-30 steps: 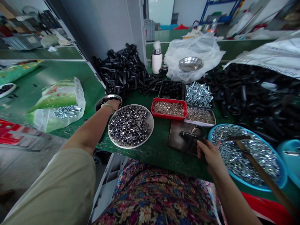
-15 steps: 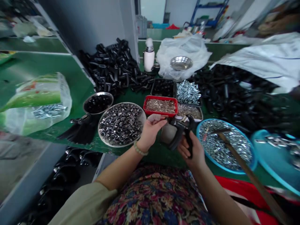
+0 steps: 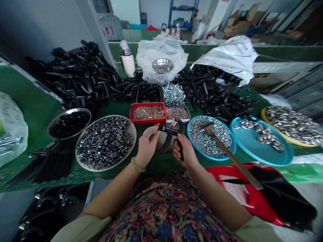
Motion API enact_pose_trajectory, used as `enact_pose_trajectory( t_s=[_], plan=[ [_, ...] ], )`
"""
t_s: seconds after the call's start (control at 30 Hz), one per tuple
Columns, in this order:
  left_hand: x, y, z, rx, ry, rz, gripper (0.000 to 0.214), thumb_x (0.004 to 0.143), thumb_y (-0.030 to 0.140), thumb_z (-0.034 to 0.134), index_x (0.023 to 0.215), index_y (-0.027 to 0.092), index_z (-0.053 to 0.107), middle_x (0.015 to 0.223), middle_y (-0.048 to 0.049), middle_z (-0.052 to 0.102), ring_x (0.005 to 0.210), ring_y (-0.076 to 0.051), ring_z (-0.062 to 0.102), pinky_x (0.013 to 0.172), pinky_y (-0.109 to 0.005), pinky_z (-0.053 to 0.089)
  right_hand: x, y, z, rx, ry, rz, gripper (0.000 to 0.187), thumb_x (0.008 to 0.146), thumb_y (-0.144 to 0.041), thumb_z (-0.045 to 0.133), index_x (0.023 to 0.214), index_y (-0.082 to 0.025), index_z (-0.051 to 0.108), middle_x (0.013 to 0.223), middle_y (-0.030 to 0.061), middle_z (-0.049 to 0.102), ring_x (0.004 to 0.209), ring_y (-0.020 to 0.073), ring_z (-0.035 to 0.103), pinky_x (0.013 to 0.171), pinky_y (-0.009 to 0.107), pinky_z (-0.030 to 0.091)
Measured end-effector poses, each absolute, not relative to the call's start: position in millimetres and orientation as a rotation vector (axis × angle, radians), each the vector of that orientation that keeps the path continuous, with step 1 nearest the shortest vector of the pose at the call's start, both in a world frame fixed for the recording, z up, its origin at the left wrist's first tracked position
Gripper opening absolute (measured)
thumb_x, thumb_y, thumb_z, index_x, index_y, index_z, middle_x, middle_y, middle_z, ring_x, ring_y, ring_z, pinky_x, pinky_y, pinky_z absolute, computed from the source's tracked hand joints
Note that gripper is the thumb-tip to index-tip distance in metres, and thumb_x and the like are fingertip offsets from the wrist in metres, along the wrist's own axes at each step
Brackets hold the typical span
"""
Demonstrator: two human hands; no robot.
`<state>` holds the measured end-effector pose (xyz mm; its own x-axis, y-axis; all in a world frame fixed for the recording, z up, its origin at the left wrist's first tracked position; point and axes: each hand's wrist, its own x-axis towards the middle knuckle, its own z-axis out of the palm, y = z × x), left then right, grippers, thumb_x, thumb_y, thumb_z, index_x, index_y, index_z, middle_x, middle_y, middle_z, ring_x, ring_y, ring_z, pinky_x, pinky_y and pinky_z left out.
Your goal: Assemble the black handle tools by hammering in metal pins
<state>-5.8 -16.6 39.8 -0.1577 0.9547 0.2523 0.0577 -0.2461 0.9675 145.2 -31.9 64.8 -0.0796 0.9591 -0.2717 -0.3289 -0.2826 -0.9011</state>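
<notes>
Between my two hands is a black hand grip strengthener [image 3: 168, 131] with a metal spring at its top. My left hand [image 3: 147, 145] pinches its upper left end; a pale wrap covers one finger. The fingers of my right hand [image 3: 186, 150] are wrapped round the right handle. Partly hidden behind it is a grey rounded block [image 3: 160, 141]. Just beyond my hands stand a red tray [image 3: 147, 120] of thin metal pins and a pale tray [image 3: 188, 118] of small metal parts.
A round tray of metal rings [image 3: 106, 143] lies left, beside a steel bowl [image 3: 69, 124]. To the right, a hammer [image 3: 227, 151] rests across a blue basin [image 3: 212, 137]. Black handles [image 3: 85, 75] are heaped behind, near a white flask [image 3: 128, 64].
The view has swung to the right, bringing a yellow-rimmed tray of metal pieces into sight. The hand grip strengthener is still in both hands, its spring end turned slightly.
</notes>
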Motion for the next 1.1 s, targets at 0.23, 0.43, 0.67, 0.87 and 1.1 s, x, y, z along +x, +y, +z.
enact_pose_trajectory(
  t_s=[0.23,0.43,0.67,0.87,1.1],
  plan=[
    [-26,-49,30,1.409,1.299,1.007,0.031,0.092,0.029,0.048,0.115,0.018,0.065,0.118,-0.0067,0.068,0.112,-0.019,0.061,0.103,-0.033,0.044,190,-37,113,-1.846,-2.028,0.427,0.029,0.087,-0.039,0.052,0.106,-0.019,0.058,0.086,0.0094,0.068,0.067,0.0236,0.065,0.057,0.029,0.042],
    [-37,-90,49,1.327,1.09,0.977,0.032,0.089,0.03,0.054,0.119,0.024,0.065,0.118,-0.0073,0.068,0.111,-0.022,0.062,0.102,-0.036,0.046,159,-31,99,-1.636,-1.907,1.108,0.012,0.08,-0.034,0.066,0.081,-0.023,0.061,0.054,-0.0015,0.056,0.043,0.0145,0.05,0.044,0.024,0.034],
    [-213,-140,123,1.063,1.576,1.42,0.027,0.082,0.036,0.066,0.102,0.019,0.068,0.09,-0.0037,0.069,0.08,-0.017,0.062,0.076,-0.026,0.051,-71,-58,122,-0.656,-1.266,2.237,0.027,0.079,-0.045,0.065,0.088,-0.024,0.051,0.067,-0.0053,0.06,0.052,0.011,0.056,0.048,0.023,0.046],
    [-380,-155,150,0.808,1.757,1.226,0.037,0.063,0.039,0.08,0.089,0.015,0.069,0.075,-0.0039,0.069,0.061,-0.016,0.06,0.059,-0.027,0.048,-229,-71,116,-0.676,-1.141,2.408,0.017,0.081,-0.027,0.065,0.075,-0.02,0.05,0.066,-0.0054,0.058,0.062,0.0097,0.057,0.062,0.024,0.048],
    [-415,-141,97,0.907,1.79,1.143,0.033,0.063,0.04,0.077,0.081,0.014,0.066,0.069,0.0003,0.065,0.06,-0.011,0.054,0.055,-0.021,0.04,-262,-68,70,-1.023,-1.28,2.101,0.031,0.067,-0.034,0.075,0.075,-0.02,0.049,0.061,-0.0066,0.053,0.063,0.0118,0.052,0.06,0.024,0.042]
  ],
)
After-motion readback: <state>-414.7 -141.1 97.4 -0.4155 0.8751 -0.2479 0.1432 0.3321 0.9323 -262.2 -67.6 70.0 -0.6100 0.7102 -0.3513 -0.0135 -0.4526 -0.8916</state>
